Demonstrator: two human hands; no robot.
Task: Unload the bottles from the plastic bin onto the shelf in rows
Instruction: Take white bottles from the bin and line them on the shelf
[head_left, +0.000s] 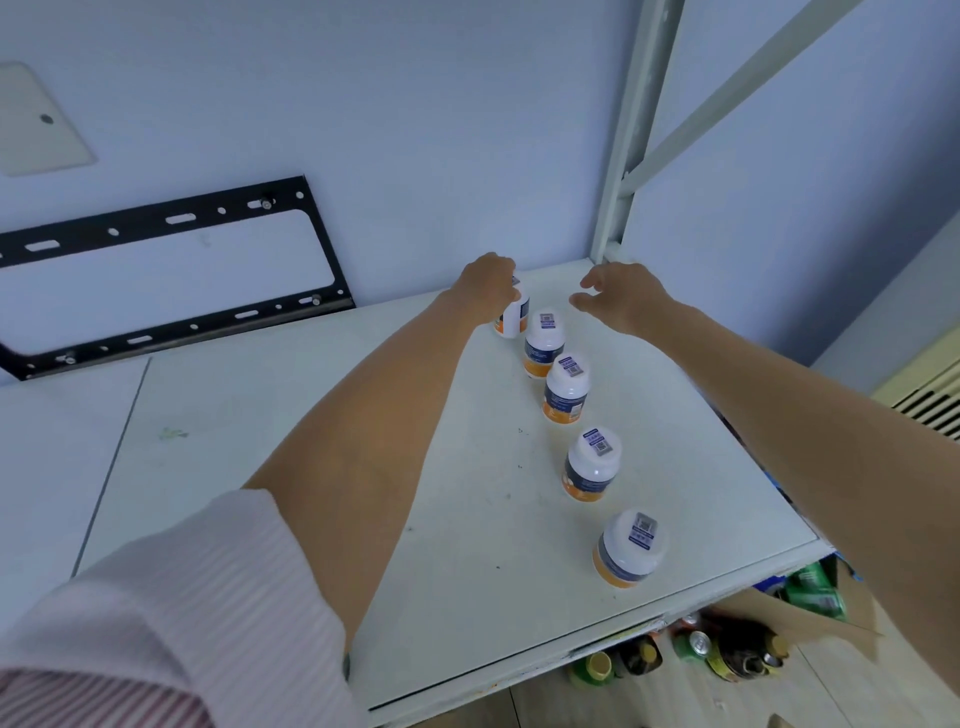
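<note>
Several white bottles with orange and blue labels stand in a row running front to back on the white shelf (467, 519). My left hand (485, 288) grips the rearmost bottle (514, 319) from above, near the back wall. Just in front of it stand a second bottle (543, 345) and a third bottle (566, 387). Farther forward are a fourth bottle (592, 465) and the nearest bottle (628, 548). My right hand (621, 299) hovers to the right of the rear bottles, fingers loosely spread, holding nothing. The plastic bin is out of view.
A white metal upright (623, 156) rises at the shelf's back right corner. A black wall bracket (171, 280) is fixed at left. Below the shelf's front edge lie a cardboard box (810, 623) and several drink bottles and cans (701, 649).
</note>
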